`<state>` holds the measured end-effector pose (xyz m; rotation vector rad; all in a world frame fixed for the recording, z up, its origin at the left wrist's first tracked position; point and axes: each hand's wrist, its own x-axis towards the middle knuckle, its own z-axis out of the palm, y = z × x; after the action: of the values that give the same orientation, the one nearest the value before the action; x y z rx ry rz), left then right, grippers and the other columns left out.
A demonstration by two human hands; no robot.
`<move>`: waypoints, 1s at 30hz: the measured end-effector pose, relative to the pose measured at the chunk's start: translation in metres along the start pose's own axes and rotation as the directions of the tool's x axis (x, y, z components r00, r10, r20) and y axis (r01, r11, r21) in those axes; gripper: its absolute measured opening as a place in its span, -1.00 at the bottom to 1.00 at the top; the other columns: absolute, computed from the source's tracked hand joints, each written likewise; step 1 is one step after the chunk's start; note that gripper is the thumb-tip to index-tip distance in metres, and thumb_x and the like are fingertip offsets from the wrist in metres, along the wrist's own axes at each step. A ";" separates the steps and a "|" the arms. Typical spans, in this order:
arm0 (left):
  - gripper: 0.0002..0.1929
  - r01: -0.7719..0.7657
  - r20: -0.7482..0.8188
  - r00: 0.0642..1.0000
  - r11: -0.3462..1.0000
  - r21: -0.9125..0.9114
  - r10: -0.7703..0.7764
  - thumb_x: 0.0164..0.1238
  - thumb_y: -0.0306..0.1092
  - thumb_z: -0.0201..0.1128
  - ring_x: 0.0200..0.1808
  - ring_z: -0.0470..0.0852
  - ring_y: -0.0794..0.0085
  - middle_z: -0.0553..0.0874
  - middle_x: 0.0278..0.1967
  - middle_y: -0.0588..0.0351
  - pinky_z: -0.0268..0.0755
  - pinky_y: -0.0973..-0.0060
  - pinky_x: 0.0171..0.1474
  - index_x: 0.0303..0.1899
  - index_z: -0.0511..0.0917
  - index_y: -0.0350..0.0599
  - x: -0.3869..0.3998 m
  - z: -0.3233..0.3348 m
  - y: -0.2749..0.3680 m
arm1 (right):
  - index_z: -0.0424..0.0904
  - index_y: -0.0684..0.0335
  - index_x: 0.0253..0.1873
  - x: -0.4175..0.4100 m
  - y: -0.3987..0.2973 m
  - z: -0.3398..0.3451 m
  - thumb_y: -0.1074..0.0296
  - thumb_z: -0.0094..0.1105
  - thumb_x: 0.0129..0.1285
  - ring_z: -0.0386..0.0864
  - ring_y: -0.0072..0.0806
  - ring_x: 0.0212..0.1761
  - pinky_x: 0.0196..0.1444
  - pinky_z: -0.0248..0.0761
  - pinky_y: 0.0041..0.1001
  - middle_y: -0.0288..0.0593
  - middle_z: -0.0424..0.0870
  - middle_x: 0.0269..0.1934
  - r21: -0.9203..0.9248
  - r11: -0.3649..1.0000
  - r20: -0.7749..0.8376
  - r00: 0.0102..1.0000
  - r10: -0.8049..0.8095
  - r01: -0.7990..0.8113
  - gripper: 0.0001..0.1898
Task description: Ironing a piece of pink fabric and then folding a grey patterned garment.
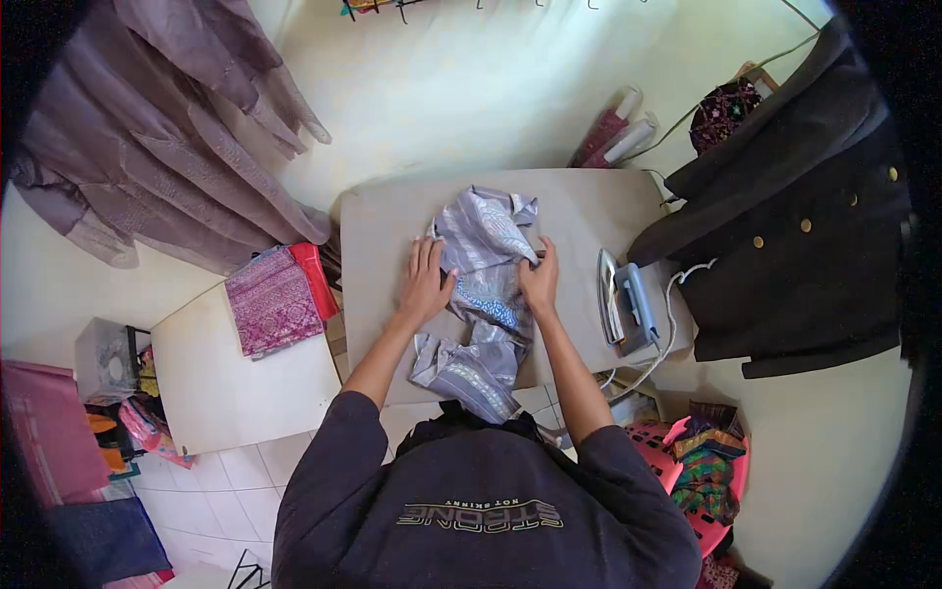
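Note:
A crumpled grey-purple patterned garment [489,228] lies on the padded ironing surface [383,213], and its near end hangs over the front edge towards my body. Part of the cloth is folded over, and a blue-and-white patterned patch shows in the middle. My left hand [427,280] rests at the garment's left edge, palm down, fingers extended and thumb spread against the cloth. At the right edge, my right hand [539,280] has the cloth between its thumb and fingers. A blue electric iron [631,305] stands on its heel right of my right hand, soleplate facing left.
The iron's pale cord [670,309] trails over the right edge. A black jacket [802,243] hangs at right, a mauve garment [184,140] at left. Folded magenta cloth [272,302] lies on a white table [221,397]. A pink basket [710,534] holds clothes at lower right.

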<state>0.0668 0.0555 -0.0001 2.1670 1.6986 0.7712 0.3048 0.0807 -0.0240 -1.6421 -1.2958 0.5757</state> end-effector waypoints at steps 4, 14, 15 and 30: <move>-0.37 0.053 0.085 0.994 0.989 0.137 -0.065 0.49 -0.18 0.16 0.57 0.03 -0.24 0.21 0.52 -0.23 -0.03 -0.04 0.57 0.48 0.23 -0.21 0.002 0.008 -0.003 | 0.37 0.37 0.37 -0.002 -0.014 -0.001 0.36 0.31 0.20 0.46 0.09 0.22 0.31 0.34 -0.11 0.26 0.52 0.15 -0.208 0.973 0.013 0.995 -0.097 0.098 -0.37; -0.29 -0.103 -0.097 0.993 0.927 -0.361 0.072 0.37 -0.56 0.16 0.61 0.04 -0.11 0.14 0.55 -0.25 -0.03 0.15 0.60 0.53 0.12 -0.21 0.033 0.014 -0.007 | 0.33 0.27 0.47 0.005 0.001 0.013 0.30 0.16 0.34 0.18 0.09 0.56 0.59 0.06 -0.11 0.09 0.34 0.48 -0.380 0.775 0.394 0.847 -0.358 0.505 -0.39; -0.27 -0.064 -0.128 0.992 0.935 -0.348 0.020 0.35 -0.58 0.18 0.61 0.03 -0.11 0.13 0.56 -0.26 -0.03 0.15 0.60 0.53 0.11 -0.22 0.032 0.013 -0.011 | 0.33 0.27 0.47 0.008 0.007 0.013 0.30 0.16 0.34 0.18 0.09 0.56 0.59 0.06 -0.11 0.09 0.34 0.48 -0.381 0.775 0.394 0.847 -0.357 0.504 -0.39; -0.42 -0.169 -0.123 0.982 0.953 -0.250 0.142 0.33 -0.46 0.27 0.38 0.37 -0.21 0.59 0.24 -0.17 0.27 -0.02 0.40 0.39 0.45 0.10 0.055 0.012 -0.010 | 0.36 0.31 0.44 0.007 -0.007 0.037 0.46 0.10 0.29 0.31 0.17 0.47 0.52 0.17 -0.12 0.23 0.44 0.38 -0.089 0.863 0.588 0.726 -0.357 0.498 -0.42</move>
<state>0.0746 0.1116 -0.0017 2.1260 1.3909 1.0997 0.2742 0.1009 -0.0332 -1.3135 -2.1904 0.6441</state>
